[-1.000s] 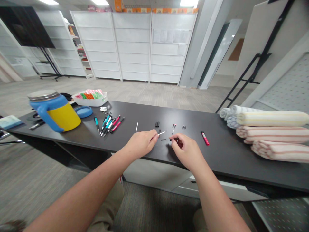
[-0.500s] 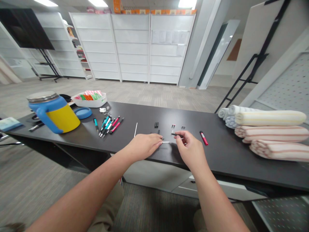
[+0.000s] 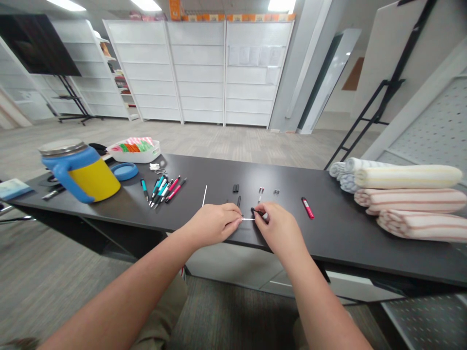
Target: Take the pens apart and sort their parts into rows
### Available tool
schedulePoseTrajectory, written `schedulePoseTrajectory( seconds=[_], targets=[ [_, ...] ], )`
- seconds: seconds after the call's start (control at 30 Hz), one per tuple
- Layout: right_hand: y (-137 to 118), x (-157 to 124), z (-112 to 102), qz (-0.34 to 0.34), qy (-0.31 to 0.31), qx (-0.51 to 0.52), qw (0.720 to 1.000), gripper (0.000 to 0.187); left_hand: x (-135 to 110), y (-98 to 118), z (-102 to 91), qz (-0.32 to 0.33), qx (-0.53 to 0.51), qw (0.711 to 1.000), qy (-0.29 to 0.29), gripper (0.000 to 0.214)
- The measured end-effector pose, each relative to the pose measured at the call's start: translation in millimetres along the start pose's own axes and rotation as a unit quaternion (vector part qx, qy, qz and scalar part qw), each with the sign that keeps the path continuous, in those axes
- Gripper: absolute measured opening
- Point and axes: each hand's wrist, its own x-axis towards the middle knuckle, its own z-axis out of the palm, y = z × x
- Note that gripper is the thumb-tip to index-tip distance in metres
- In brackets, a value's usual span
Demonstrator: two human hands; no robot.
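Observation:
My left hand is closed in a pinch on a thin white pen refill, held level just above the dark table. My right hand is closed on a small black pen part, whose end sits at the refill's tip. The two hands almost touch near the table's front edge. Just beyond them lie small black pen pieces, a second white refill and a red pen barrel.
A yellow jug with a blue handle, a blue lid and a white tray of coloured items stand at the left. Several assembled pens lie beside them. Rolled striped towels are stacked at the right.
My right hand picked the black part up off the table and brought it left to the refill's tip. My left hand lowered the refill to level and drew toward me.

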Motion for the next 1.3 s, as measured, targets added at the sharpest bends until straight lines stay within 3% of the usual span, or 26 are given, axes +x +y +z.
schedulePoseTrajectory(
  seconds=[0.27,0.7,0.97,1.3],
  targets=[
    [-1.3,-1.6,5.7,-0.02,-0.005,-0.038,0.999,0.009,-6.1,0.0,-1.8,-0.02,0.037,0.999,0.016,0.031],
    [-7.9,5.9,6.5,0.025,-0.032,-0.037,0.998,0.008,-4.6,-0.2,0.3,-0.058,0.051,0.997,0.027,0.031],
    [-8.1,1.4,3.8,-0.037,-0.03,-0.003,0.999,0.011,-2.6,-7.5,5.7,-0.053,0.007,0.998,0.028,0.037],
    [-9.2,2.6,-0.6,-0.078,-0.084,-0.031,0.993,0.03,-2.0,-7.9,5.7,-0.056,-0.006,0.998,0.023,0.042]
  ],
)
